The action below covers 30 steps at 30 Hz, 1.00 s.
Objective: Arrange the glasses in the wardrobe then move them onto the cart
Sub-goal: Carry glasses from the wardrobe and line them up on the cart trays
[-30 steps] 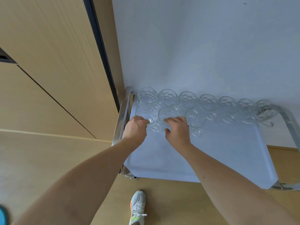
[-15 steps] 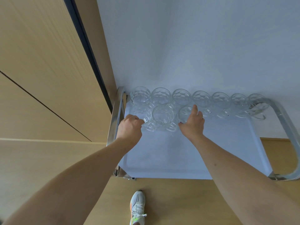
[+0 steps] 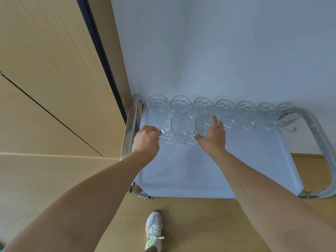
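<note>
Clear faceted glass cups sit on the white cart tray (image 3: 209, 170) with the chrome tube frame: seven in a back row (image 3: 225, 110) along the wall, three in a front row (image 3: 182, 129) at the frame's left end. Left hand (image 3: 147, 140) is curled round the left front cup (image 3: 158, 123); right hand (image 3: 211, 135) is flat, fingers straight against the right front cup (image 3: 204, 124). My read: next slot is right of that cup, right hand nearer.
</note>
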### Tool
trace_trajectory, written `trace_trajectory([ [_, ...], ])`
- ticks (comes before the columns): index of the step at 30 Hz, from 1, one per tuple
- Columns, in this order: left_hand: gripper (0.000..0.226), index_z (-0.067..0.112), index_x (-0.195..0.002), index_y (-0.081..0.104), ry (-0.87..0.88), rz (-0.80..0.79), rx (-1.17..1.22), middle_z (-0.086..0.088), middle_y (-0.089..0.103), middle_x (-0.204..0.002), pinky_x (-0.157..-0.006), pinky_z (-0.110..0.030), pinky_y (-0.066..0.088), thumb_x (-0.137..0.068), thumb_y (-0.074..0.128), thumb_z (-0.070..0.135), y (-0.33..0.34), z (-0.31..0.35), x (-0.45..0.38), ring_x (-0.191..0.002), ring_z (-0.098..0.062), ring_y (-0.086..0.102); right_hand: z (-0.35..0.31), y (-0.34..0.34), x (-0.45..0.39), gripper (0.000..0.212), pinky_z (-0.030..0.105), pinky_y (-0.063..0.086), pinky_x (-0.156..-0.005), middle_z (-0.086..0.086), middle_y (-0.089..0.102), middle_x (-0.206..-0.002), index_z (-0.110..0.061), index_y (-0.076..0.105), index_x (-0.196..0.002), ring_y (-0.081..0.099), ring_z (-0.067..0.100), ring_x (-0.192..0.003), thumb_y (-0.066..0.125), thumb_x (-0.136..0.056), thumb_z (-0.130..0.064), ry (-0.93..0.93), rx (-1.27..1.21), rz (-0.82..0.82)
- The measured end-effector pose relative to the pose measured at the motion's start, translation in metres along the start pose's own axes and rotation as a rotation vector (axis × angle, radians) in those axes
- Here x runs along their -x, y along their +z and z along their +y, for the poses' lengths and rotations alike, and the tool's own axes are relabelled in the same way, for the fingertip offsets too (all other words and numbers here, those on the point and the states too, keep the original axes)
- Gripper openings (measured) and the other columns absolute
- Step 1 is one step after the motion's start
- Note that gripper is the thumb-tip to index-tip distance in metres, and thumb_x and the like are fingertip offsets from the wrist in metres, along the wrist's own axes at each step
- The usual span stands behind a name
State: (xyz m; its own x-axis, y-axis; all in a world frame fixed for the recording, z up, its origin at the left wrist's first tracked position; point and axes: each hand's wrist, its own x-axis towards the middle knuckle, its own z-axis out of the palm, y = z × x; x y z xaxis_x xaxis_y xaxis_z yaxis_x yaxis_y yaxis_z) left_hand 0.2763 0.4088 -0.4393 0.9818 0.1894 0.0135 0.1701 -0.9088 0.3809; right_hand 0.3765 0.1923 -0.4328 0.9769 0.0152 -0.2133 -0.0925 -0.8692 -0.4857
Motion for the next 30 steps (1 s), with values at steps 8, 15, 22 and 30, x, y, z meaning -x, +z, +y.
trace_trajectory([
  [8,0.040,0.011,-0.134,0.063,-0.048,0.063,-0.026,-0.010,0.061,-0.137,-0.097,-0.043,0.048,-0.094,0.066,0.011,-0.009,0.026,0.036,-0.132,-0.031,0.049,0.014,0.002,0.064,0.090,0.049,0.021,-0.123,0.016,0.008,-0.167,-0.022,0.018,-0.160,0.009,0.039,-0.153,0.073,-0.090,-0.038,-0.292,0.198,-0.035],
  [15,0.045,0.014,-0.141,0.054,-0.098,0.073,-0.042,-0.008,0.052,-0.147,-0.102,-0.043,0.044,-0.098,0.061,0.023,-0.002,0.071,0.116,-0.139,-0.029,0.041,0.053,-0.008,0.130,0.086,0.048,0.016,-0.123,0.014,0.006,-0.168,-0.025,0.016,-0.160,0.008,0.040,-0.153,0.067,-0.093,-0.044,-0.401,0.256,-0.073],
  [22,0.058,0.018,-0.152,0.037,-0.143,0.031,-0.084,-0.010,0.032,-0.161,-0.114,-0.044,0.033,-0.100,0.058,0.034,0.023,0.105,0.206,-0.147,-0.029,0.028,0.105,-0.008,0.198,0.086,0.047,0.016,-0.125,0.014,0.004,-0.168,-0.025,0.014,-0.160,0.009,0.039,-0.153,0.065,-0.094,-0.047,-0.476,0.301,-0.111],
  [30,0.065,0.022,-0.155,0.029,-0.235,-0.103,-0.066,-0.009,0.022,-0.165,-0.121,-0.043,0.024,-0.099,0.055,0.042,0.059,0.118,0.281,-0.151,-0.028,0.017,0.159,0.008,0.254,0.084,0.046,0.013,-0.125,0.013,0.002,-0.169,-0.025,0.013,-0.161,0.007,0.038,-0.154,0.062,-0.096,-0.048,-0.437,0.295,-0.233],
])
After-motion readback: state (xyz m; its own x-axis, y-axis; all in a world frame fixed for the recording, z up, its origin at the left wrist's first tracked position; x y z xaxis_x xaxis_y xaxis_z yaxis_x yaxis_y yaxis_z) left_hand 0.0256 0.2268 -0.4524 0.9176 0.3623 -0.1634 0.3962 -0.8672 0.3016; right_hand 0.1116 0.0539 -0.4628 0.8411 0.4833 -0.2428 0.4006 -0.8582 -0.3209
